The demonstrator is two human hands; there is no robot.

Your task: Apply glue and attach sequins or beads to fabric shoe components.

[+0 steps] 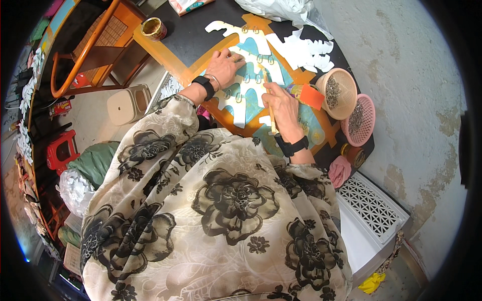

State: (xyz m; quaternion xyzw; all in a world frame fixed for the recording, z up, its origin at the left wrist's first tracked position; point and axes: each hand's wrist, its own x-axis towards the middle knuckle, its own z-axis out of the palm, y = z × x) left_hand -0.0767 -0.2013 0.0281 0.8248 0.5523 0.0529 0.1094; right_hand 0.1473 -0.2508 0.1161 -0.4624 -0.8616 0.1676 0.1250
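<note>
My left hand (224, 68) lies on the work surface with its fingers apart, the tips touching the white cut pieces (247, 98). Several of these flat, curved pieces are laid out in rows, with small metal rings (259, 79) on them. In my right hand (282, 106) is a slim wooden stick (273, 123), its upper end over the pieces. Whether that end has bristles is too small to tell. Under the pieces is a blue-green sheet (254, 119) bordered with orange-brown tape (200, 64). Beside my right hand stands a jar with an orange piece (312, 97) against it.
Two baskets, one beige (347, 80) and one pink (368, 118), hold small metal parts at the right. More white pieces (301, 50) lie at the back. An open tin (153, 29) stands far left. A wooden chair (95, 47) and beige stool (128, 105) are left; a wall is right.
</note>
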